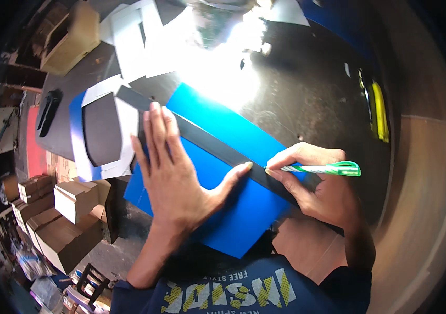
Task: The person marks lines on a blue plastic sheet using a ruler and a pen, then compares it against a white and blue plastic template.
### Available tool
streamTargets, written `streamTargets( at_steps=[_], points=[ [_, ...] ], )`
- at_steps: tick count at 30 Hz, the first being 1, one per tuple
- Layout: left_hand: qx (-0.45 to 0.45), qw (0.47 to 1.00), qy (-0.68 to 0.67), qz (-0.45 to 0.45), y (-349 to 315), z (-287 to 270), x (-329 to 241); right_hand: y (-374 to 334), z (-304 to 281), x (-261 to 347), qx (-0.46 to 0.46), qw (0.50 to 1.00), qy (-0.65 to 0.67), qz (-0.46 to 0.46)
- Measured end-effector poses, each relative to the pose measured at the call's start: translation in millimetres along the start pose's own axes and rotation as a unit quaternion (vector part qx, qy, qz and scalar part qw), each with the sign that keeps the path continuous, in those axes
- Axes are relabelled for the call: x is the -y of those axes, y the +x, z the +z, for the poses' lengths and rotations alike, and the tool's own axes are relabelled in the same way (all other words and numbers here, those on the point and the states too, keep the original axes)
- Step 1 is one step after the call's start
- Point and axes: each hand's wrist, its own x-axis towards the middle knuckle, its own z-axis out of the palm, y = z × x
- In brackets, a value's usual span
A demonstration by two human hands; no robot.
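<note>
The right hand (326, 192) pinches a pen (333, 168), tip indistinct; the left hand (177, 180), spread, partly covers a dark straightedge (212, 146).

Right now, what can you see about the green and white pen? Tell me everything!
The green-and-white pen is slim, with slanted stripes on its barrel and a shiny green end that looks like see-through plastic. The right hand pinches it near its writing end, and the green end points right. The writing end is by the dark flat strip, over the blue sheet. I can't tell if the hidden tip touches.
</note>
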Motion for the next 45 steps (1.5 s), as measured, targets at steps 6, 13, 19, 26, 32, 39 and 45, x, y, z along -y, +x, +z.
streamTargets(
  at_steps=[6, 13, 19, 26, 32, 39, 45],
  points=[
    [0.016, 0.999, 0.037, -0.01, -1.6, 0.4, -1.4, -32.1, -10.4, -1.8, -0.011, 0.999, 0.025, 0.039],
    [0.027, 0.999, 0.044, -0.014, -2.7, 1.5, -7.0, -44.6, -6.8, -10.2, -0.062, 0.994, 0.075, 0.039],
    [0.093, 0.995, 0.027, 0.01, -25.3, -7.1, -8.8, -84.8, -25.9, 2.3, -0.12, 0.988, 0.029, 0.092],
    [0.108, 0.994, 0.012, 0.013, -37.8, -9.5, -15.6, -152.2, -4.6, 21.1, -0.049, 0.971, -0.221, 0.079],
    [0.093, 0.994, -0.02, 0.059, -30.1, -7.0, -16.5, -174.2, 20.5, -14.6, -0.205, 0.966, -0.156, 0.028],
    [0.148, 0.987, 0.016, 0.067, -53.5, -12.7, -40.8, -194.9, -42.3, -63.2, -0.339, 0.895, -0.259, 0.129],
    [0.158, 0.937, -0.062, 0.304, 10.5, -2.8, -25.5, -181.3, -108.8, -132.3, -0.502, 0.819, -0.188, 0.207]
  ],
)
